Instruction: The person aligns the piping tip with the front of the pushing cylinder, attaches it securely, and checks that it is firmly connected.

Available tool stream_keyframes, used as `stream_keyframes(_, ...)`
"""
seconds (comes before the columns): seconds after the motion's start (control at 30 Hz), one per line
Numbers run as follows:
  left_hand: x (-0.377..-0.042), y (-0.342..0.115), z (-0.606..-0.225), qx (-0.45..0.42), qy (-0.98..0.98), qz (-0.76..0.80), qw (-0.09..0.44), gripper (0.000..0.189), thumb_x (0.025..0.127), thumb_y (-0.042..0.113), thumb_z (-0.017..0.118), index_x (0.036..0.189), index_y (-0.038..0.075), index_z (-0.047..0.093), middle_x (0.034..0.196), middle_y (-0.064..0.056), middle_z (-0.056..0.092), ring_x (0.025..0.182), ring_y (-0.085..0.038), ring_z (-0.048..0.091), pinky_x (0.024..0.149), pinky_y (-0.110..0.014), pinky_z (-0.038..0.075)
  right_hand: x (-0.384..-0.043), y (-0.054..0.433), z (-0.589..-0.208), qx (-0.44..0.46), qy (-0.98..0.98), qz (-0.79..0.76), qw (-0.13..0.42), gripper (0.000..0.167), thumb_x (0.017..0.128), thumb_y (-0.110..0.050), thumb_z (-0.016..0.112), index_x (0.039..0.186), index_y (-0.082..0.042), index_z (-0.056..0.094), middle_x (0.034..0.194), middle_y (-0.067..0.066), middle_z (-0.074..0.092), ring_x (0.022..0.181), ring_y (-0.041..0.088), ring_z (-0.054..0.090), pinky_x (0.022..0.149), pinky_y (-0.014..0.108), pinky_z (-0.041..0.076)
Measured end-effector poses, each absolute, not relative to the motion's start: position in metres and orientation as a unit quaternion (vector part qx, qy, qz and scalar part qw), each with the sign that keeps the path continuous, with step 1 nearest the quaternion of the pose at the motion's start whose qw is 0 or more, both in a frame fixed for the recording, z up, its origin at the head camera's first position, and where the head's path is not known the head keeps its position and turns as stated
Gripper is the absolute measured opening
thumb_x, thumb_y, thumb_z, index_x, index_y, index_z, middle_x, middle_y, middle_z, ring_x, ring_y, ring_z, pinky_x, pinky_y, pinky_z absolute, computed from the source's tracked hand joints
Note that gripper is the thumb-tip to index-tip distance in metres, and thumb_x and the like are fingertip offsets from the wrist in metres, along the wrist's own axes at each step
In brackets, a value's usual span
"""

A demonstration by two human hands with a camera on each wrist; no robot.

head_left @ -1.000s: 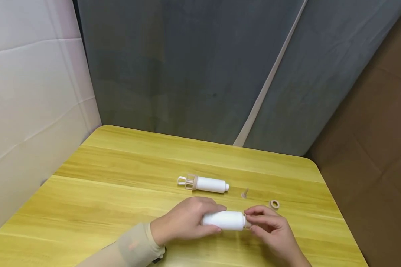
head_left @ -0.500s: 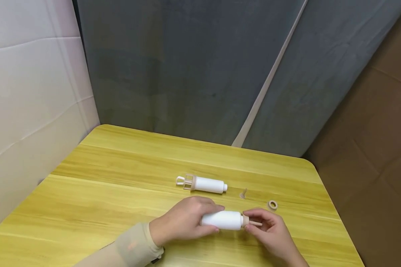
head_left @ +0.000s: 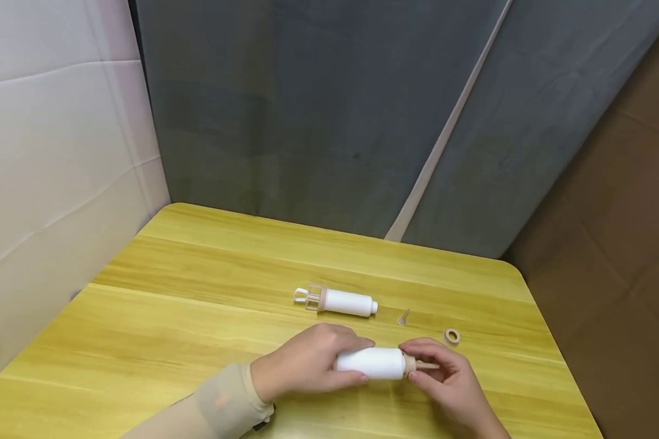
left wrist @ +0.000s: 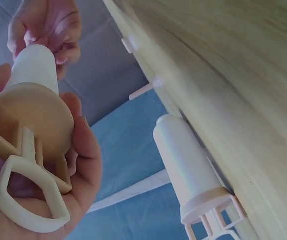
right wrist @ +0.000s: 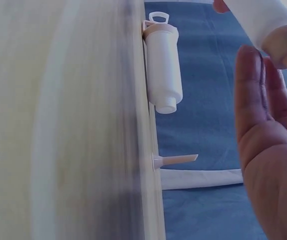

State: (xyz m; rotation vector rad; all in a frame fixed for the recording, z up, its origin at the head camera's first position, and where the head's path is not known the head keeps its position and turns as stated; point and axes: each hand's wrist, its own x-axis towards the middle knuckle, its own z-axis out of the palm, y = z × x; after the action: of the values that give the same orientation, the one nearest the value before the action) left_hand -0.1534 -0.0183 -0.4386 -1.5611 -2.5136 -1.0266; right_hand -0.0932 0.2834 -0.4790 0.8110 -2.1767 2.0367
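I log: near tube (head_left: 378,363), left hand (head_left: 314,361) gripping; nozzle (head_left: 431,366) on, right hand (head_left: 448,377) pinching collar (head_left: 410,365); far tube (head_left: 348,302), loose nozzle (head_left: 402,320), ring (head_left: 446,337) apparently remaining.

And it's plain white on the held barrel (head_left: 370,364), with a tan cap (head_left: 410,365) at its three o'clock end and a tan spout (head_left: 429,366) beyond! Round at its nine o'clock end, there's a tan flange (left wrist: 38,107) and an off-white loop handle (left wrist: 57,202). Over at eleven, another white barrel (head_left: 348,302), with a tan collar (head_left: 323,300). Tan again at one o'clock, the little spike (head_left: 403,318), and at two, the ring (head_left: 451,336). Beneath, the tabletop (head_left: 170,329) blazes yellow, streaked with wood grain! Beige sleeve (head_left: 225,396), between eight and nine. Beyond, creased whitish cloth (head_left: 44,152) at ten, dark grey curtain (head_left: 307,122) at twelve, slashed by one pale stripe (head_left: 429,161), and brown cloth (head_left: 626,213) at two!
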Motion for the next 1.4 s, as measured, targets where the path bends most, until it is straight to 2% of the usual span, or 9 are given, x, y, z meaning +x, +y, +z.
stream_keyframes(0.13, -0.1526, -0.0183, -0.4372, -0.500, -0.798, -0.336, 0.003, 0.040, 0.096, 0.034, 0.082, 0.130, 0.013, 0.076, 0.118, 0.003, 0.076, 0.105, -0.002, 0.067, 0.091, -0.021, 0.053, -0.0928, 0.2836, -0.4772, 0.253, -0.697, 0.671, -0.008, 0.036, 0.100, 0.015, 0.061, 0.135, 0.006, 0.067, 0.130, 0.006, 0.071, 0.108, 0.018, 0.072, 0.081, 0.040, 0.064)
stream_keyframes(0.3, -0.1513, -0.0182, -0.4354, -0.498, -0.802, -0.331, 0.006, 0.042, 0.095, 0.034, 0.083, 0.130, 0.013, 0.076, 0.118, 0.002, 0.076, 0.105, -0.003, 0.067, 0.091, -0.022, 0.053, -0.0930, 0.2837, -0.4768, 0.232, -0.680, 0.694, -0.057, 0.031, 0.108, 0.005, 0.055, 0.134, 0.000, 0.070, 0.119, 0.004, 0.075, 0.092, 0.018, 0.075, 0.079, 0.039, 0.064)
stream_keyframes(0.47, -0.1513, -0.0186, -0.4348, -0.493, -0.808, -0.324, 0.000, 0.042, 0.094, 0.033, 0.083, 0.130, 0.012, 0.076, 0.119, 0.002, 0.076, 0.107, -0.004, 0.068, 0.093, -0.022, 0.053, -0.0918, 0.2823, -0.4766, 0.202, -0.706, 0.678, -0.042, 0.029, 0.101, 0.009, 0.065, 0.127, 0.001, 0.073, 0.123, 0.003, 0.075, 0.102, 0.015, 0.074, 0.081, 0.037, 0.064)
stream_keyframes(0.53, -0.1517, -0.0188, -0.4350, -0.491, -0.810, -0.321, -0.003, 0.042, 0.094, 0.032, 0.083, 0.130, 0.012, 0.076, 0.120, 0.002, 0.076, 0.107, -0.004, 0.068, 0.093, -0.022, 0.053, -0.0913, 0.2818, -0.4768, 0.206, -0.714, 0.669, -0.028, 0.030, 0.098, 0.012, 0.067, 0.126, 0.004, 0.072, 0.124, 0.006, 0.074, 0.106, 0.016, 0.073, 0.082, 0.038, 0.064)
stream_keyframes(0.7, -0.1525, -0.0185, -0.4355, -0.490, -0.811, -0.319, -0.003, 0.043, 0.093, 0.032, 0.084, 0.130, 0.011, 0.076, 0.120, 0.002, 0.076, 0.108, -0.005, 0.068, 0.093, -0.023, 0.054, -0.0911, 0.2816, -0.4782, 0.215, -0.714, 0.666, -0.003, 0.035, 0.092, 0.016, 0.072, 0.124, 0.002, 0.076, 0.125, 0.012, 0.072, 0.113, 0.019, 0.072, 0.085, 0.042, 0.063)
stream_keyframes(0.9, -0.1531, -0.0183, -0.4351, -0.490, -0.811, -0.318, -0.002, 0.043, 0.094, 0.033, 0.084, 0.130, 0.011, 0.077, 0.120, 0.001, 0.076, 0.109, -0.005, 0.068, 0.094, -0.023, 0.054, -0.0943, 0.2819, -0.4812, 0.274, -0.687, 0.673, 0.016, 0.038, 0.089, 0.024, 0.070, 0.123, 0.009, 0.074, 0.129, 0.014, 0.068, 0.119, 0.020, 0.069, 0.091, 0.039, 0.061)
stream_keyframes(1.07, -0.1535, -0.0182, -0.4334, -0.490, -0.810, -0.322, 0.001, 0.042, 0.094, 0.033, 0.084, 0.130, 0.012, 0.077, 0.120, 0.001, 0.076, 0.108, -0.005, 0.068, 0.093, -0.023, 0.054, -0.0970, 0.2817, -0.4822, 0.307, -0.658, 0.686, 0.032, 0.040, 0.086, 0.027, 0.069, 0.120, 0.007, 0.076, 0.130, 0.010, 0.066, 0.122, 0.020, 0.064, 0.099, 0.033, 0.057)
stream_keyframes(1.27, -0.1521, -0.0181, -0.4335, -0.491, -0.808, -0.325, 0.004, 0.043, 0.094, 0.033, 0.084, 0.130, 0.011, 0.077, 0.120, 0.001, 0.076, 0.108, -0.005, 0.068, 0.093, -0.023, 0.054, -0.0964, 0.2811, -0.4843, 0.332, -0.638, 0.694, 0.039, 0.042, 0.086, 0.029, 0.066, 0.117, 0.003, 0.078, 0.130, 0.011, 0.064, 0.121, 0.020, 0.063, 0.098, 0.032, 0.057)
stream_keyframes(1.4, -0.1509, -0.0184, -0.4347, -0.494, -0.808, -0.319, 0.009, 0.044, 0.094, 0.034, 0.084, 0.130, 0.011, 0.077, 0.120, 0.001, 0.077, 0.107, -0.005, 0.068, 0.093, -0.022, 0.054, -0.0931, 0.2813, -0.4825, 0.299, -0.662, 0.686, 0.040, 0.036, 0.091, 0.025, 0.065, 0.117, 0.005, 0.077, 0.129, 0.008, 0.068, 0.118, 0.018, 0.067, 0.091, 0.035, 0.061)
